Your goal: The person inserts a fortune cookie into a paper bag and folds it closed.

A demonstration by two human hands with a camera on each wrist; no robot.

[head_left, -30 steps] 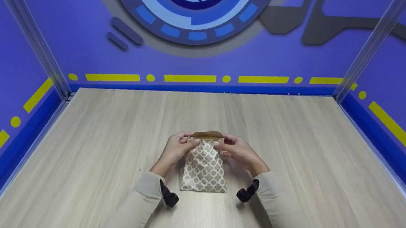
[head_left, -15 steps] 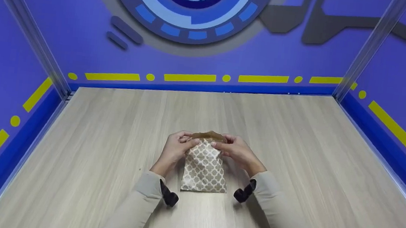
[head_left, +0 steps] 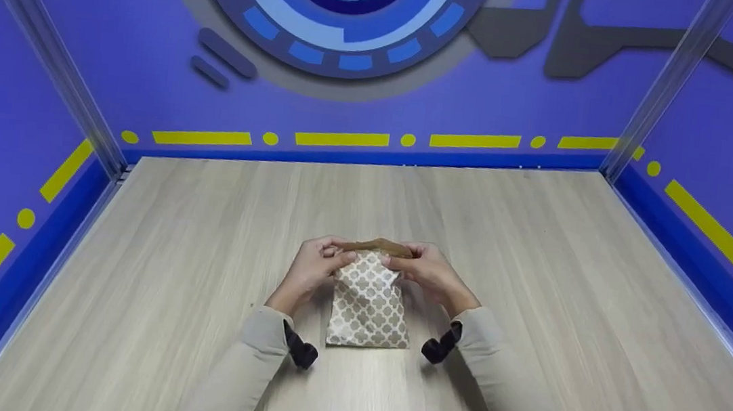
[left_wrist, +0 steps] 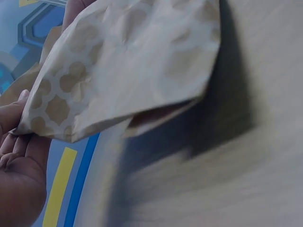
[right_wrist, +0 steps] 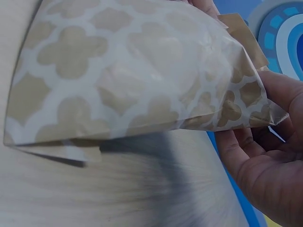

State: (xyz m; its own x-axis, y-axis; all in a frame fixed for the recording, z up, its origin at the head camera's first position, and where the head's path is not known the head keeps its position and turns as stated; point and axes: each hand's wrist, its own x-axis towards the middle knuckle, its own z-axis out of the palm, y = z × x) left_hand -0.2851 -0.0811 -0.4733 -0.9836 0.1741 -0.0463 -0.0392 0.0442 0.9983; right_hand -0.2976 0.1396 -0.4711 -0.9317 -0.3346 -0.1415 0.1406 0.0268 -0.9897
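A paper bag (head_left: pixel 369 308) with a white and tan quatrefoil print stands in the middle of the head view, its plain brown mouth at the far end. My left hand (head_left: pixel 314 265) pinches the left corner of the mouth between thumb and fingers. On the opposite corner, my right hand (head_left: pixel 437 275) does the same, thumb on the near face. The left wrist view shows the bag (left_wrist: pixel 118 66) tilted over the table, with a folded flap at its bottom edge. In the right wrist view the bag (right_wrist: pixel 109 75) looks creased near the fingers. Its inside is hidden.
The pale wood table (head_left: pixel 198 249) spreads out around the bag. Blue walls with yellow dashes (head_left: pixel 342 139) enclose it at the back and both sides, with metal posts (head_left: pixel 665 87) at the corners. Black straps with small mounts (head_left: pixel 440 351) sit on both wrists.
The bag's mouth has flattened and its brown rim spread wider. My right hand has shifted slightly left, its thumb further in on the near face. Both hands keep their grip.
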